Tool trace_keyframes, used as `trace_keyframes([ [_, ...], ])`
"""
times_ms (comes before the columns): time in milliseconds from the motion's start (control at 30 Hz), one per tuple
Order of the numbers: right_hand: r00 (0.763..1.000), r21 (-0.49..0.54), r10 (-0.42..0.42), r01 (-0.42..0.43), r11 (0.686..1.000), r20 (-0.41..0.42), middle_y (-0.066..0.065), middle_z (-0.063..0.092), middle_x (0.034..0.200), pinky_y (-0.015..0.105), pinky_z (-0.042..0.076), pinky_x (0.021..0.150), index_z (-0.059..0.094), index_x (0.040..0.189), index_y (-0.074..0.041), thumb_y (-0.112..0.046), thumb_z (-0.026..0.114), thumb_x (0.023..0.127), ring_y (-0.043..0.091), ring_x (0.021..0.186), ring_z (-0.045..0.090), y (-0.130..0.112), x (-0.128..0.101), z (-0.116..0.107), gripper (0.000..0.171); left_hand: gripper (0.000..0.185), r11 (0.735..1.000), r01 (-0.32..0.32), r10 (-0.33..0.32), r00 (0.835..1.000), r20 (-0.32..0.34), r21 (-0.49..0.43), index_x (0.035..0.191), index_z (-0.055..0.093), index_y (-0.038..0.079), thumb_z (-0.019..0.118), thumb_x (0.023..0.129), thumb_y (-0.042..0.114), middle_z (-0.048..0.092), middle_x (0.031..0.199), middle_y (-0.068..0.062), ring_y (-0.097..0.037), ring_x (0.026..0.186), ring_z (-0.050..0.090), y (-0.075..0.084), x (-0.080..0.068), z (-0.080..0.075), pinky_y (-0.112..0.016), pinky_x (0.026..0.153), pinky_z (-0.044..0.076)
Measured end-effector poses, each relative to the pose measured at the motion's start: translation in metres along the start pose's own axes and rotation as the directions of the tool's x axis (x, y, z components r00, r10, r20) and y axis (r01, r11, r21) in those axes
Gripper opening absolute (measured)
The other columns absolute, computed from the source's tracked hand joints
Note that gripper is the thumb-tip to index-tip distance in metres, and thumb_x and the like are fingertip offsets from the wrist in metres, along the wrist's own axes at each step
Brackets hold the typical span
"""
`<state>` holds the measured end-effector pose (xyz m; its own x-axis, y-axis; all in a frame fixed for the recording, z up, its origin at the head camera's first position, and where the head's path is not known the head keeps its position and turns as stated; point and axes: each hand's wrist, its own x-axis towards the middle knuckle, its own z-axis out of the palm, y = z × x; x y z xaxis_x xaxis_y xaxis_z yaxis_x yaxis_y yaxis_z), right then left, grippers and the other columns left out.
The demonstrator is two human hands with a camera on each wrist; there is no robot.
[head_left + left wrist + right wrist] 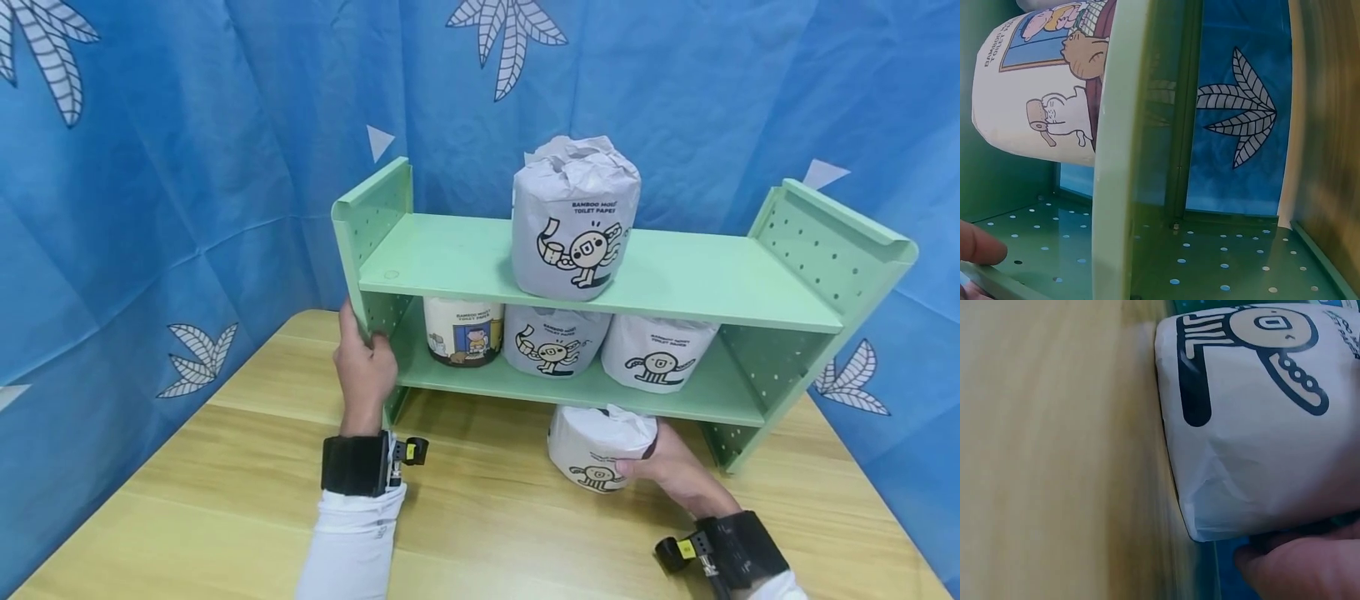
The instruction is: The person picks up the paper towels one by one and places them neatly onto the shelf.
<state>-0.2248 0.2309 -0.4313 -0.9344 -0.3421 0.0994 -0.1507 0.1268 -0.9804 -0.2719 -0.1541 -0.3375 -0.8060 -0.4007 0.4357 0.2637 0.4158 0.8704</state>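
Observation:
My left hand (363,367) grips the left side panel of a pale green two-tier shelf (450,250), the thumb at its front edge. In the left wrist view the thumb (982,245) lies by the perforated panel. My right hand (671,467) holds a wrapped toilet paper roll (596,458) from its right side, just in front of and below the lower tier. In the right wrist view this roll (1260,437) is close to the tabletop; whether it touches cannot be told. Most of the right fingers are hidden behind it.
Another wrapped roll (573,233) stands on the upper tier. On the lower tier stand a roll with a cartoon picture (462,329) and two white rolls, the middle one (551,346) and the right one (656,358). The wooden table (225,500) meets a blue leaf-patterned curtain (187,208).

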Motion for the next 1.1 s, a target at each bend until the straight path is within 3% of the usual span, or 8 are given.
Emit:
trace_keyframes([
  [167,0.998,0.000,-0.038,0.038,0.999,0.051,-0.002,0.067,0.118,0.026,0.048,0.092,0.050,0.132,0.003,0.003,0.076,0.073,0.016,0.106,0.064,0.002,0.005,-0.004,0.064,0.064,1.000,0.011,-0.011,1.000,0.000,-0.006,0.152,0.028,0.021,0.039,0.094,-0.004,0.047,0.141,-0.023,-0.043,0.126,0.047,0.001,0.000,0.001,-0.060,0.099,0.041],
  [500,0.999,-0.060,-0.006,0.009,0.998,0.038,0.011,0.066,0.117,0.025,0.047,0.091,0.046,0.130,0.013,0.002,0.079,0.071,0.013,0.103,0.063,0.003,0.006,-0.004,0.069,0.064,0.999,0.040,-0.040,0.999,0.002,-0.009,0.151,0.030,0.021,0.040,0.094,-0.005,0.048,0.140,-0.023,-0.043,0.125,0.048,0.001,0.000,0.002,-0.059,0.098,0.043],
  [700,0.992,-0.057,-0.091,0.097,0.994,0.091,-0.003,0.066,0.116,0.025,0.047,0.092,0.045,0.129,0.013,0.004,0.080,0.067,0.014,0.104,0.062,0.005,0.008,-0.002,0.072,0.063,0.999,0.041,-0.041,0.999,-0.009,-0.020,0.151,0.029,0.020,0.040,0.094,-0.005,0.048,0.140,-0.024,-0.043,0.125,0.048,0.001,-0.001,0.001,-0.059,0.098,0.043],
  [900,0.958,0.033,-0.210,0.208,0.978,0.195,0.000,0.063,0.123,0.028,0.046,0.096,0.048,0.133,0.002,0.006,0.080,0.064,0.019,0.110,0.061,0.008,0.010,-0.004,0.076,0.063,0.999,0.039,-0.039,0.999,-0.001,-0.025,0.151,0.029,0.020,0.040,0.094,-0.004,0.047,0.141,-0.024,-0.043,0.126,0.047,0.000,0.000,0.002,-0.059,0.099,0.042],
  [1000,0.932,0.060,-0.263,0.256,0.965,0.250,0.005,0.062,0.127,0.031,0.045,0.098,0.045,0.136,0.002,0.007,0.080,0.063,0.022,0.112,0.060,0.009,0.012,-0.004,0.081,0.063,0.999,0.034,-0.034,0.999,-0.004,-0.026,0.151,0.029,0.020,0.040,0.094,-0.004,0.047,0.141,-0.024,-0.043,0.126,0.047,0.000,0.001,0.003,-0.060,0.099,0.043],
  [1100,0.925,0.045,-0.283,0.282,0.959,0.253,0.005,0.061,0.126,0.031,0.045,0.098,0.043,0.137,0.002,0.006,0.080,0.062,0.022,0.111,0.060,0.009,0.010,-0.002,0.084,0.063,0.999,0.041,-0.041,0.999,-0.003,-0.025,0.151,0.029,0.021,0.041,0.094,-0.004,0.047,0.141,-0.024,-0.043,0.125,0.048,0.000,0.001,0.002,-0.059,0.097,0.044],
])
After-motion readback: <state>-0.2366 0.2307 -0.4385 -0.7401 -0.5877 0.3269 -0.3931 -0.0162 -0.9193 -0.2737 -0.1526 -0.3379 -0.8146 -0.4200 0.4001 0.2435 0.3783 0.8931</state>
